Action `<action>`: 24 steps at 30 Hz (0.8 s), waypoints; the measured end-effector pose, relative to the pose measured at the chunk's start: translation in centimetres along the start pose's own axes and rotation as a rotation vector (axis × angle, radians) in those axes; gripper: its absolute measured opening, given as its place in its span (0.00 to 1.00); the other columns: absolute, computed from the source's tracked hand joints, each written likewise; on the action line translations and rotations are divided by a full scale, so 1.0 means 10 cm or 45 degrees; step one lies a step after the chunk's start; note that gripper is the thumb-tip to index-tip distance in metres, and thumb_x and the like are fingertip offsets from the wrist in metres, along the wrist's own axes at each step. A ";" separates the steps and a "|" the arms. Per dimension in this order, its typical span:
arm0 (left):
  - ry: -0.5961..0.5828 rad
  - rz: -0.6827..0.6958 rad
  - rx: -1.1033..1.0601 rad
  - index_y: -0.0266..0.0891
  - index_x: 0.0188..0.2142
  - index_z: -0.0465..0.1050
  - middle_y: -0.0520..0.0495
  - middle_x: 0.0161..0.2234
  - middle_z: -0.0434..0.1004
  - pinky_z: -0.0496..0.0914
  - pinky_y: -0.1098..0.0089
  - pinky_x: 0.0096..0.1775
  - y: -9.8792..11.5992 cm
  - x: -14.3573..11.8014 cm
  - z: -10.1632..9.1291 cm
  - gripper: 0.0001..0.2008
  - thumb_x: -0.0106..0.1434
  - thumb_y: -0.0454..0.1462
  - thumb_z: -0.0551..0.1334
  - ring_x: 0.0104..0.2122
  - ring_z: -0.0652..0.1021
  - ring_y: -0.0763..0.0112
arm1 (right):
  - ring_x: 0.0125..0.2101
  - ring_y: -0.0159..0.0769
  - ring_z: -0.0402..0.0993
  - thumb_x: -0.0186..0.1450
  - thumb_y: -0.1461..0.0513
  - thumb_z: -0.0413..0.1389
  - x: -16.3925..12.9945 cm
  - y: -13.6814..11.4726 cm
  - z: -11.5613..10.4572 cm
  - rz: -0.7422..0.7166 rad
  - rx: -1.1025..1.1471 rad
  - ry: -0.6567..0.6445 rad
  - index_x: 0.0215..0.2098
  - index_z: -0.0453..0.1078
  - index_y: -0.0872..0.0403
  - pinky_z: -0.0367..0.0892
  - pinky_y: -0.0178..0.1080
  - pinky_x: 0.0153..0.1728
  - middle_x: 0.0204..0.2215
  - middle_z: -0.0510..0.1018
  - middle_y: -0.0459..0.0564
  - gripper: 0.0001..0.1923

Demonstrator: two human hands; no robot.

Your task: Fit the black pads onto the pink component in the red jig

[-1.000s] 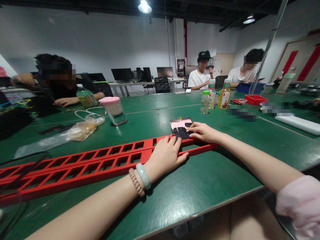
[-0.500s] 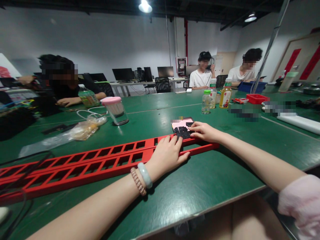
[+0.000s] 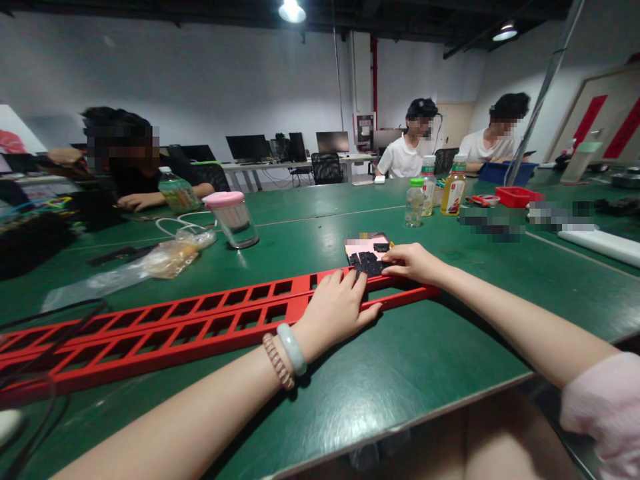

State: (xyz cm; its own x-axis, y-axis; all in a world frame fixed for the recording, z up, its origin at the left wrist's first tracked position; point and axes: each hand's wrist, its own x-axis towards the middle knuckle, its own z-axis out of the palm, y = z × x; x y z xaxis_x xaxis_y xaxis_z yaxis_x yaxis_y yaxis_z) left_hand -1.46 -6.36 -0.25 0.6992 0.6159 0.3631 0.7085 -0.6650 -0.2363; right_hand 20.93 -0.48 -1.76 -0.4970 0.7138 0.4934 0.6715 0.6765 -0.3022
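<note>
A long red slotted frame (image 3: 295, 308) lies across the green table, its two rows of openings running off to the left. Over its right part rests my left hand (image 3: 333, 300), palm down with fingers spread and thumb stretched out. Just beyond the fingertips, several small black pieces (image 3: 367, 262) are heaped on a pink-topped box or tray (image 3: 359, 246). My right hand (image 3: 416, 264) reaches the pile from the right, fingers bent and drawn together against its edge. Whatever lies between those fingertips is hidden. One black piece sits apart at the back of the pink surface.
A pink-lidded glass jar (image 3: 235, 223) and a clear plastic bag (image 3: 165, 257) are at the left. Several drink bottles (image 3: 453, 190) and a red tray (image 3: 517, 197) stand behind my right hand. Dark cables (image 3: 60, 333) cross the frame's left end. Co-workers sit across the table.
My right fingers have drawn slightly back from the separate black piece, which now shows more fully. My left hand has stayed on the frame. One co-worker's raised hand has gone down.
</note>
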 end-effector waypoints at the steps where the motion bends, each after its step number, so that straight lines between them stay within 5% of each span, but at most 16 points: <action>1: 0.003 -0.002 0.005 0.33 0.50 0.63 0.36 0.44 0.69 0.63 0.58 0.46 0.00 0.00 0.00 0.27 0.62 0.52 0.48 0.45 0.69 0.54 | 0.33 0.36 0.73 0.57 0.57 0.58 0.00 0.00 0.00 0.013 0.009 0.005 0.33 0.75 0.56 0.66 0.36 0.35 0.31 0.78 0.53 0.11; 9: 0.009 -0.012 0.011 0.33 0.50 0.63 0.37 0.44 0.69 0.63 0.58 0.45 0.00 -0.01 0.01 0.28 0.62 0.53 0.48 0.45 0.69 0.54 | 0.39 0.38 0.74 0.57 0.58 0.58 -0.01 0.03 0.02 -0.058 0.088 0.035 0.32 0.75 0.56 0.67 0.39 0.43 0.35 0.78 0.55 0.10; 24: -0.004 -0.008 0.006 0.33 0.49 0.64 0.37 0.44 0.69 0.63 0.58 0.45 0.00 0.00 -0.01 0.27 0.62 0.52 0.48 0.45 0.68 0.54 | 0.38 0.35 0.72 0.61 0.57 0.54 -0.02 -0.01 0.01 -0.067 0.047 0.017 0.30 0.76 0.56 0.66 0.38 0.42 0.38 0.73 0.54 0.12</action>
State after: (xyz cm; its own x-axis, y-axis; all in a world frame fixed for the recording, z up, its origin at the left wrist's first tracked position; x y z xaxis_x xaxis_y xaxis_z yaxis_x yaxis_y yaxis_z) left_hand -1.48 -6.45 -0.18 0.6953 0.6212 0.3616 0.7130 -0.6594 -0.2381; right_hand 20.92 -0.70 -1.87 -0.5236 0.6745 0.5205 0.6238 0.7196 -0.3051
